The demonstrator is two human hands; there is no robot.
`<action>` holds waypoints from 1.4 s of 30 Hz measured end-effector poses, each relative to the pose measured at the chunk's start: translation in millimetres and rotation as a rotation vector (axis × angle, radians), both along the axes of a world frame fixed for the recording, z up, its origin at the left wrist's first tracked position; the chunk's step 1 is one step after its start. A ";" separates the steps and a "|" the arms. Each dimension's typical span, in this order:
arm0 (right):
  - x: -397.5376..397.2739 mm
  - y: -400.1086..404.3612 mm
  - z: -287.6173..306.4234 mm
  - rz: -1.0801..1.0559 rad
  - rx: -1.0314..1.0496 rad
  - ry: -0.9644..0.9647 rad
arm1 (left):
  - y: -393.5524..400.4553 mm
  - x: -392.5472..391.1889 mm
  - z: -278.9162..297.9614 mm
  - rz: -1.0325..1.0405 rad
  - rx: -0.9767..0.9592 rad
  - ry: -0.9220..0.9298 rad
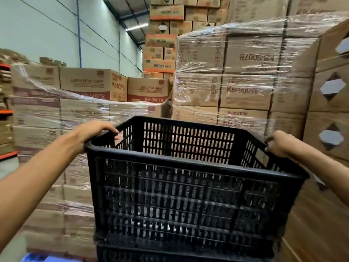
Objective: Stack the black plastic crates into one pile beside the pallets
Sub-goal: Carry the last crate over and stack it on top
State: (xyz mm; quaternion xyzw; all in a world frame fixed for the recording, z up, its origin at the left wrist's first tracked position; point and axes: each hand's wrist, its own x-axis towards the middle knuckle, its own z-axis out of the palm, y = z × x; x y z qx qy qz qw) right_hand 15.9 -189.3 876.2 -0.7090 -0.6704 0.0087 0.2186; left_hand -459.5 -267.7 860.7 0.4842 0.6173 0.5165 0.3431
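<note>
A black slatted plastic crate (188,195) fills the middle of the head view, upright and empty. My left hand (94,132) grips its left rim, fingers curled over the edge. My right hand (279,143) grips the right rim the same way. Under it, at the bottom edge, shows the top of another black crate (170,255); whether the two touch is hard to tell through the blur.
Shrink-wrapped cardboard boxes on pallets stand close behind: a lower stack on the left (75,110), a taller one to the right (236,72), plain cartons at the far right (330,91). A blue pallet corner (37,258) shows at bottom left. Orange shelving (5,110) at far left.
</note>
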 end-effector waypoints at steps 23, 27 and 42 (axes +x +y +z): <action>4.3 12.1 26.5 0.080 0.076 -0.101 | -20.1 31.6 7.7 0.154 0.100 -0.092; 11.3 -0.5 24.0 0.093 0.019 -0.157 | -20.0 29.6 2.8 0.242 0.138 -0.119; 4.0 -35.2 14.8 0.022 0.091 0.104 | -30.6 45.6 -18.7 0.468 0.352 -0.274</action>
